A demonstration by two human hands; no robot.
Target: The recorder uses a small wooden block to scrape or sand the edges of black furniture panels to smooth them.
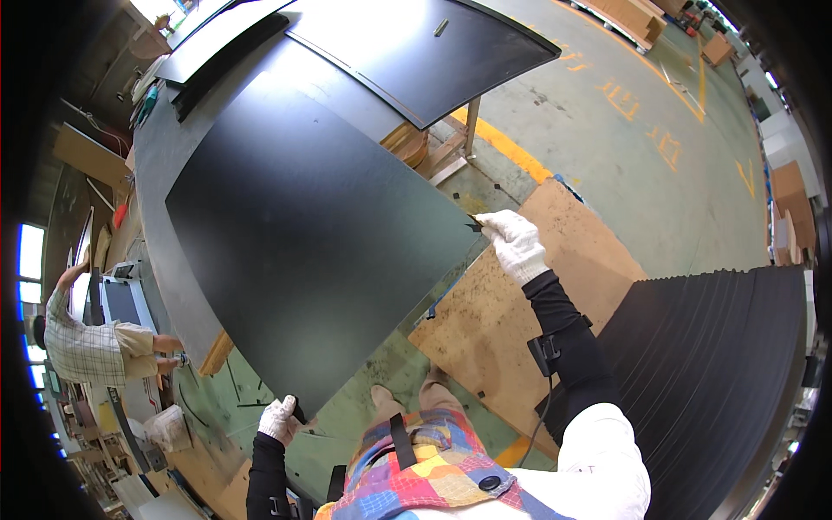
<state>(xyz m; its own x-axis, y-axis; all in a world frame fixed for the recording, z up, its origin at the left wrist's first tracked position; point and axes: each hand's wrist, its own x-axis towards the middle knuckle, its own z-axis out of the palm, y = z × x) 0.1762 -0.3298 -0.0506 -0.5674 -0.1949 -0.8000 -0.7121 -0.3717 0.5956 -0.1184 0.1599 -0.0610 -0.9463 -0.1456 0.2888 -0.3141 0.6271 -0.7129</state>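
A large black panel (303,234) lies slanted before me, its far part over a grey-topped workbench (160,234) and its near edge reaching past the bench towards me. My left hand (279,420), in a white knit glove, is closed at the panel's near corner; a small black piece shows by its thumb, too unclear to name. At the right corner is my gloved right hand (516,245), fingers pinched together. A small dark, pointed bit with a yellowish edge sticks out from its fingertips, and its kind cannot be made out.
Another dark panel (433,61) lies at the back of the bench, a small strip on it. To my right, a stack of black panels (711,373) stands beside a brown board (520,303). A person in a checked shirt (87,347) works at the far left.
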